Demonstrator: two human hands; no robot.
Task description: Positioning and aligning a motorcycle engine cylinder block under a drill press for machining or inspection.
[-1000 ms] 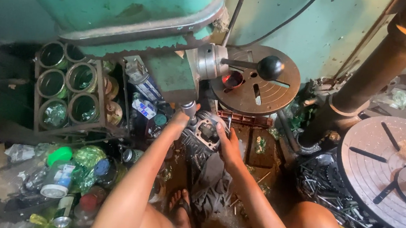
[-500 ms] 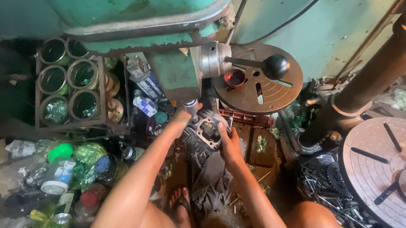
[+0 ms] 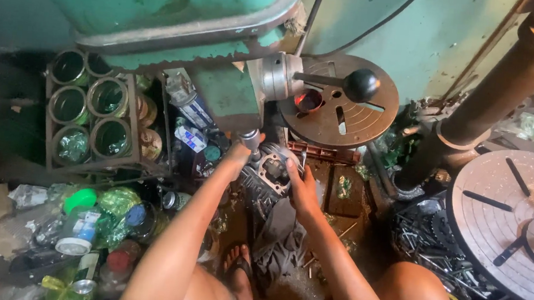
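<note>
Two bare hands in view, left (image 3: 239, 153) and right (image 3: 302, 188), both on one finned metal casting (image 3: 269, 172) under one green drill press (image 3: 181, 29). One black-knobbed feed lever (image 3: 342, 83). Two round slotted tables: one brown (image 3: 346, 108), one grey (image 3: 502, 225) at right edge. One rack (image 3: 95, 114) holding five visible open tins. One brown column (image 3: 473, 115). One sandalled foot (image 3: 238, 275). Scrap pile (image 3: 437, 246): uncountable.

bare sleeveless arms; left hand (image 3: 239, 154) and right hand (image 3: 303, 186) ungloved; dark sandal (image 3: 237, 266) on one foot
</note>
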